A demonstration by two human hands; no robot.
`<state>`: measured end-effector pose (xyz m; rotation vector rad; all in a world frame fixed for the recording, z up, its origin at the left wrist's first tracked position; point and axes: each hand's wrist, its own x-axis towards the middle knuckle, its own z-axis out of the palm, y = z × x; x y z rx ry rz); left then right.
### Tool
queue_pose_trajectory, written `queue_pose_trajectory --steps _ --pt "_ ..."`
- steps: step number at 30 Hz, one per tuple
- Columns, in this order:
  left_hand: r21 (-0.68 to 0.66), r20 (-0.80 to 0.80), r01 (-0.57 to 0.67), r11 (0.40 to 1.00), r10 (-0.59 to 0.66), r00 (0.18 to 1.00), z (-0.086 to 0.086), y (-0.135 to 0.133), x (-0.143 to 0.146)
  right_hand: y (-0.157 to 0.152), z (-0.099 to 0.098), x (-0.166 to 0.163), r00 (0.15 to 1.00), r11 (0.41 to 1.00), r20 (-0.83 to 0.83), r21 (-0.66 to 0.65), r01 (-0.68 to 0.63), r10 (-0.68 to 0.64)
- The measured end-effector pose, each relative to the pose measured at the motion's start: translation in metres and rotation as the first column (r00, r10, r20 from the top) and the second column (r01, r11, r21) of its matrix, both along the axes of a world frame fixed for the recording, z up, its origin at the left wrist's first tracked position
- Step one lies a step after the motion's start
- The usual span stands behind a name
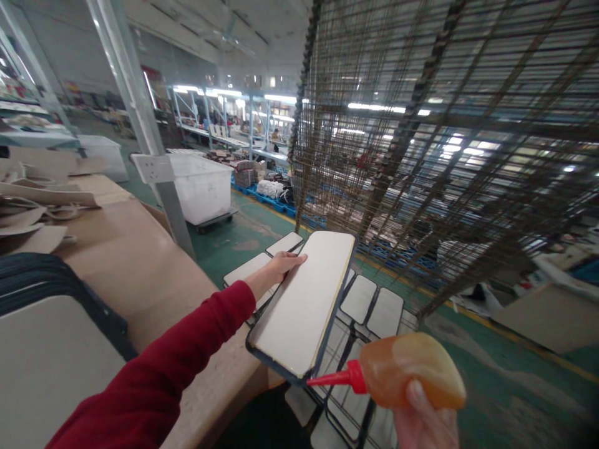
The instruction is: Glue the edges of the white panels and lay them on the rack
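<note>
My left hand [284,264] grips the far left edge of a white rectangular panel [306,305] with a dark border, thumb on top and fingers underneath. The panel is tilted, and a thin yellowish line runs along its right and near edges. In my right hand [423,415] is a squeeze bottle [407,368] of amber glue-like liquid, lying on its side. Its red nozzle [334,377] points left, with the tip at the panel's near right corner; whether it touches I cannot tell.
Similar panels [359,299] lie on a wire rack below. Tall wire rack sections [374,137] rise at the right. On the brown worktable [163,280] at left are stacked dark-edged panels [56,349] and loose cut pieces [32,212]. A white bin [199,187] stands beyond a metal post [140,112].
</note>
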<state>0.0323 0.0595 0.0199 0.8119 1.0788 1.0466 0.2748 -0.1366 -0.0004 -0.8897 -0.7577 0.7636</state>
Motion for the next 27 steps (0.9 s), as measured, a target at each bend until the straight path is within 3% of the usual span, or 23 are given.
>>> queue_pose_trajectory --steps 3,6,10,13,19,27 --pt "0.018 -0.014 -0.035 0.999 0.035 0.999 -0.002 0.000 -0.001 0.008 0.006 0.004 0.997 0.998 -0.016 0.004 0.070 -0.070" --pt "0.029 -0.020 -0.023 0.999 0.023 1.000 -0.001 -0.006 0.000 0.028 0.022 0.010 0.990 0.983 -0.037 0.116 0.142 -0.138" --pt "0.043 -0.017 0.028 0.999 -0.027 0.999 0.007 -0.017 0.002 0.054 0.045 0.016 0.990 0.961 -0.039 0.238 0.140 -0.135" --pt "0.052 -0.016 0.052 0.997 -0.051 0.999 0.013 -0.021 0.004 0.062 0.050 0.017 0.991 0.949 -0.014 0.285 0.135 -0.137" --pt "0.033 -0.001 0.066 0.997 -0.066 0.998 0.015 -0.018 0.008 0.057 0.035 0.016 0.993 0.968 -0.009 0.219 0.120 -0.121" --pt "0.022 -0.024 0.058 0.998 -0.058 0.998 0.014 -0.014 0.006 0.030 0.003 0.009 1.000 0.999 0.004 0.036 0.026 -0.026"
